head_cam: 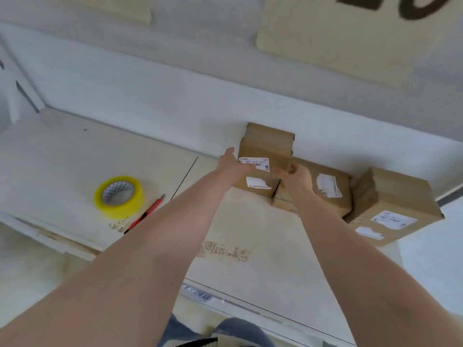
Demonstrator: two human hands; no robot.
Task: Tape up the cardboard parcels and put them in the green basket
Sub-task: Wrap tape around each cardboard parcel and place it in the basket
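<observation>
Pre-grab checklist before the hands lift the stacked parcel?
1. Both hands open: left hand and right hand, ok.
2. Hands flank the top parcel: ok.
3. Firm contact on it: cannot tell.
4. Tape roll within reach on the table: ok.
5. Red cutter beside the roll: ok.
6. Green basket in view: not ok.

Four cardboard parcels: one (269, 144) stacked on another (260, 186) right at the fingers (229, 152) of the left hand, a third (330, 189) just beyond the right hand's fingers (280, 171), a fourth (393, 209) farther right. One roll of yellow tape (119, 196) and one red utility knife (145, 214), well left of the fingers.
</observation>
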